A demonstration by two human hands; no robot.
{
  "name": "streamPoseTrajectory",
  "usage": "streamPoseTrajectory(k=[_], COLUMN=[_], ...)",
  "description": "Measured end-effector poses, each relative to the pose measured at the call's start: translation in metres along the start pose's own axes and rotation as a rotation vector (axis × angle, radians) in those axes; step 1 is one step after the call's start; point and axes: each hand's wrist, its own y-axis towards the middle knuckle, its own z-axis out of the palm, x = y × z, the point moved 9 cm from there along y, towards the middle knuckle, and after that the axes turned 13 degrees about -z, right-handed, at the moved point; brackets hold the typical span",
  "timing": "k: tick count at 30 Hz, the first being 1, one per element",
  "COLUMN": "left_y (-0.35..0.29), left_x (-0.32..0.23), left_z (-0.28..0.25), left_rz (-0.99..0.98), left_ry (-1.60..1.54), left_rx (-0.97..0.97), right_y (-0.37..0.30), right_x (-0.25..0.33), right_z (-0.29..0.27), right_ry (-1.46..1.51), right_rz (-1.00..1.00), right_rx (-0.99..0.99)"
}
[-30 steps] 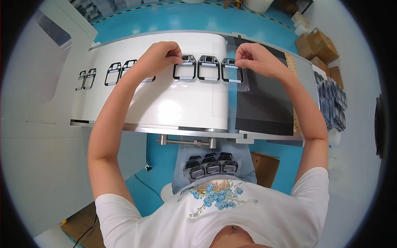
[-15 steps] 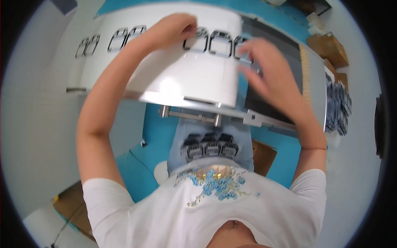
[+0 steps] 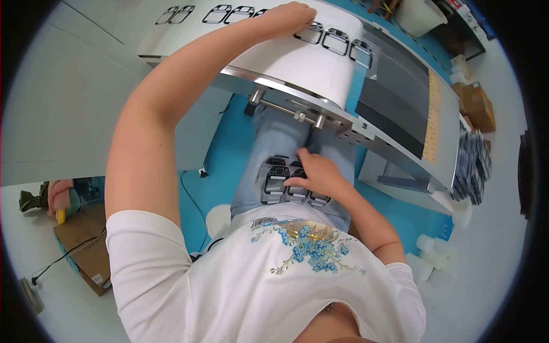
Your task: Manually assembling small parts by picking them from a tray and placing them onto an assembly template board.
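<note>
My right hand (image 3: pixel 323 174) is over my lap, thumb and forefinger apart, reaching across a clear sheet of black-framed pieces (image 3: pixel 274 180). This sheet lies on my thighs, and the hand covers part of it. Far off, my left hand (image 3: pixel 293 20) rests at the white curved belt surface (image 3: pixel 274 60) with its fingers curled together; whatever they may hold is hidden. Beside it, black-outlined frame pieces stand in a row on the belt, among them a middle frame piece (image 3: pixel 335 42) and a right-end frame piece (image 3: pixel 361 52). More frame outlines (image 3: pixel 230 14) continue to the left.
A metal rail with a steel bar (image 3: pixel 289 108) runs along the belt's near edge. To the right are a dark panel (image 3: pixel 394 97), a wooden strip (image 3: pixel 432 114), a stack of film sheets (image 3: pixel 472 166) and cardboard boxes (image 3: pixel 477 106). A cable (image 3: pixel 194 200) trails on the blue floor.
My right hand has come down from the belt's right end to the sheet on my lap. My left hand stays by the row of frame pieces. The whole view has shifted.
</note>
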Motion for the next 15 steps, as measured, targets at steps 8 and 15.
streamPoseTrajectory(k=[8,15], left_y=[0.006,0.000], left_x=[0.001,0.007], left_z=[-0.003,-0.010], left_rz=[-0.142,-0.207], left_ry=[-0.148,-0.197], left_rx=[0.077,0.110], right_y=[0.001,0.008], right_x=[0.007,0.001], right_z=[0.021,0.027], right_ry=[0.027,0.032], right_rz=[-0.283,-0.301], right_rx=[-0.109,-0.104])
